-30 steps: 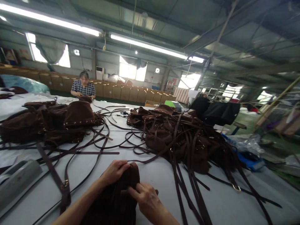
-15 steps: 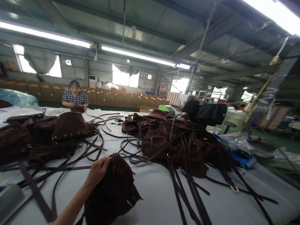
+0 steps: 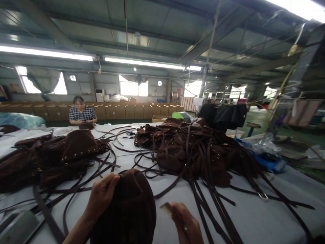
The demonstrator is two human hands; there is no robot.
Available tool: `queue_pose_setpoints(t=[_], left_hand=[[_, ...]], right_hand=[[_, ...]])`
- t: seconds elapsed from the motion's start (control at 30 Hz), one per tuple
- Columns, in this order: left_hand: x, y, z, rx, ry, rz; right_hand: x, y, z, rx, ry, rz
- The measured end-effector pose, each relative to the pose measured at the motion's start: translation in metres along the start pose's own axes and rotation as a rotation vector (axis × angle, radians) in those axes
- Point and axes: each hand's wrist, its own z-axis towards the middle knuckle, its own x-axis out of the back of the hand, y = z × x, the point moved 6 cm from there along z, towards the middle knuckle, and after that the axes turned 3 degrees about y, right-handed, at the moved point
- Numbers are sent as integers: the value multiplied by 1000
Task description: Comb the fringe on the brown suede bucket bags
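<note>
My left hand (image 3: 101, 195) grips the top edge of a dark brown suede bag (image 3: 127, 210) that stands upright on the white table (image 3: 243, 217) right in front of me. My right hand (image 3: 186, 223) is low at the bottom edge, fingers pinched on a small tan comb (image 3: 166, 207) beside the bag. Long brown straps (image 3: 208, 210) trail across the table near both hands.
A heap of brown bags with straps (image 3: 193, 152) lies at centre right, another pile (image 3: 56, 156) at left. A person in a checked shirt (image 3: 82, 113) sits at the far end. Cardboard boxes (image 3: 132, 110) line the back. A grey metal object (image 3: 17, 228) lies bottom left.
The right hand, out of view half a second ago, has come back in holding the comb. The left hand has kept its grip and the bag now stands up, where it lay flat a second ago.
</note>
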Motion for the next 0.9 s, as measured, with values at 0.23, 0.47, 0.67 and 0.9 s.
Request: queue_pose_setpoints(t=[0.23,0.47,0.67,0.9], left_hand=[[0,13,0,81,-49,-54],[-4,6,0,296,-209,-349],[-1,-17,4,546,-234,-750],[-4,-36,14,615,-123,-856]], right_hand=[[-27,-60,49,409,-204,-200],[-59,-48,39,535,-564,-548],[-60,-34,19,439,-778,-460],[-67,-1,-29,434,-759,-345]])
